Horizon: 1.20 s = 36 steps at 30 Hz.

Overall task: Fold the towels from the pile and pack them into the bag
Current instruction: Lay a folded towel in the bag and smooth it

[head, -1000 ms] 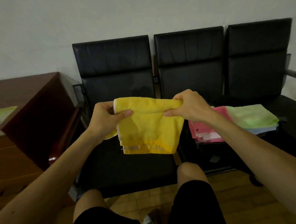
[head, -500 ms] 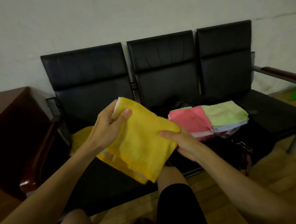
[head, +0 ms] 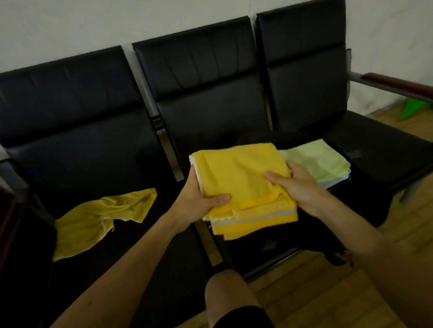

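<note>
Head view: folded yellow towel (head: 242, 185) held above the bench (head: 402, 156), partly over the towel stack (head: 320, 161), left hand (head: 197, 203) and right hand (head: 299, 186) fingers (head: 219, 199) gripping its side edges; judged soft, light, floppy, prone to unfolding, so best pinched through all layers at the edges.
</note>
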Available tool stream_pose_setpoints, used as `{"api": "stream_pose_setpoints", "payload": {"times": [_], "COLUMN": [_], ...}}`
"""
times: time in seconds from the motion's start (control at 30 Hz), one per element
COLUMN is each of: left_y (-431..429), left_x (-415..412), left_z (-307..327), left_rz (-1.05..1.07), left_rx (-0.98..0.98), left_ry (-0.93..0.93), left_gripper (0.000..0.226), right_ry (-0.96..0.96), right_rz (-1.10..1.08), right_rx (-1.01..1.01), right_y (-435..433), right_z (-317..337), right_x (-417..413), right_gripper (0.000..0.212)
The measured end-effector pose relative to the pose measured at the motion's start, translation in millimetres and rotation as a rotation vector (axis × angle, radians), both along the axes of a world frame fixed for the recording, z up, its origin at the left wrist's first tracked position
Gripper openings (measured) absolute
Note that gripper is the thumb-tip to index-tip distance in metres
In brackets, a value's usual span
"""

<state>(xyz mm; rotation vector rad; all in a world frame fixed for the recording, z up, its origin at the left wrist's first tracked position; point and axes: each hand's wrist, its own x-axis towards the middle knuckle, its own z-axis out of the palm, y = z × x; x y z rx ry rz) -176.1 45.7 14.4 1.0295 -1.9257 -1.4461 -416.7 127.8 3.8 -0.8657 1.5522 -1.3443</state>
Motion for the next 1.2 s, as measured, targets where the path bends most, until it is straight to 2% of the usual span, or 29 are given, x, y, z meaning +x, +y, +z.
{"api": "stream_pose_setpoints", "payload": {"times": [0.07, 0.13, 0.2, 0.33, 0.43, 0.57, 0.67, 0.73, 0.8, 0.87, 0.93, 1.07, 1.2], "left_y": [-26.2, -52.3, -72.7, -99.4, -111.0, -117.3, -115.9, -122.2, -135.9, -147.2, -154.6, -164.0, -182.1], "left_x": [-31.1, -56.0, -71.7, -87.1, -91.1, -87.1, -80.0, -61.3, -22.9, 33.7, 92.8, 189.8, 225.0], "left_z": [-11.8, -27.0, -47.1, -90.1, -112.3, -120.3, -114.6, -102.4, -89.8, -83.8, -91.9, -140.1, -190.5], "left_rz": [0.012, 0.015, 0.029, -0.008, -0.013, -0.045, -0.024, 0.037, 0.159, 0.286, 0.405, 0.625, 0.597], "left_rx": [0.047, 0.073, 0.095, 0.164, 0.212, 0.275, 0.289, 0.214, 0.026, -0.114, -0.151, -0.08, -0.112], "left_ry": [0.077, 0.096, 0.074, -0.018, -0.089, -0.021, -0.07, -0.161, -0.212, -0.223, -0.281, -0.483, -0.64], "left_gripper": [0.103, 0.104, 0.104, 0.115, 0.126, 0.119, 0.104, 0.083, 0.057, 0.033, 0.019, 0.007, 0.016], "right_ry": [0.206, 0.306, 0.388, 0.617, 0.685, 0.722, 0.892, 1.118, 1.257, 1.209, 1.102, 0.941, 0.878], "right_rz": [-0.025, -0.017, -0.011, 0.031, 0.041, 0.012, 0.024, -0.053, -0.129, -0.088, 0.049, 0.388, 0.596], "right_rx": [0.048, 0.099, 0.162, 0.284, 0.35, 0.412, 0.495, 0.387, 0.063, -0.256, -0.356, -0.113, 0.12], "right_y": [-30.3, -57.3, -75.5, -102.0, -104.8, -107.3, -111.7, -118.9, -129.3, -143.0, -156.9, -198.4, -243.3], "right_z": [7.8, 3.7, -10.0, -49.0, -67.2, -74.5, -54.5, -37.4, -24.7, -26.0, -45.7, -108.8, -163.9], "right_x": [-30.4, -52.4, -65.0, -76.4, -80.2, -77.7, -62.3, -43.5, -5.0, 53.3, 116.9, 232.1, 302.1], "right_gripper": [0.044, 0.042, 0.041, 0.056, 0.055, 0.057, 0.079, 0.088, 0.072, 0.051, 0.039, 0.031, 0.029]}}
